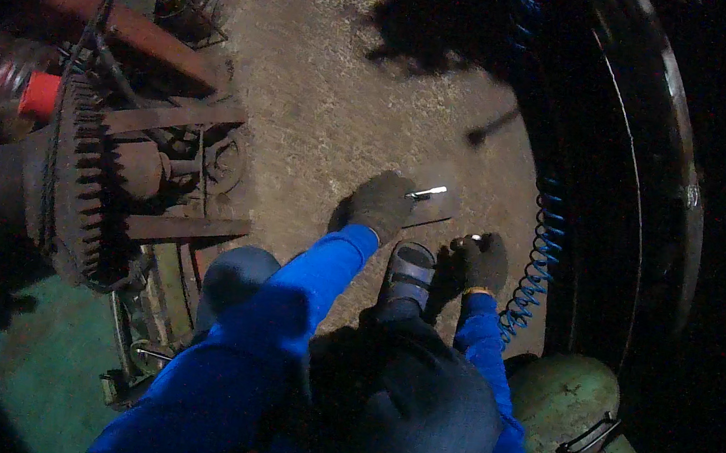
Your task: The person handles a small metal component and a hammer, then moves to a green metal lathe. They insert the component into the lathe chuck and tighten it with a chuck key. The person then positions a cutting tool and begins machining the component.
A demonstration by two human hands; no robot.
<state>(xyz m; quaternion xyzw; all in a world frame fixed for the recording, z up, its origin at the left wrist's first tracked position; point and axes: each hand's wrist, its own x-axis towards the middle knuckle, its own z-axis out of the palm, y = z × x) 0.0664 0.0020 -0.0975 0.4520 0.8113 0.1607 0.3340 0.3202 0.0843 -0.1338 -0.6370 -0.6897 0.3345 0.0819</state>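
Down by the concrete floor [330,110], the gloved left hand [380,204] is closed around a slim bright metal tool [427,192] whose tip points right, held just above the ground. The gloved right hand [482,257] sits close beside it, fingers pinched on a small shiny piece [475,237] too small to identify. A sandalled foot [411,273] rests between the two blue sleeves. Right of the hands hangs a coiled blue hose [537,261] against a large dark tyre [640,166]. Well to the left stands rusty machinery with a toothed gear wheel [80,173].
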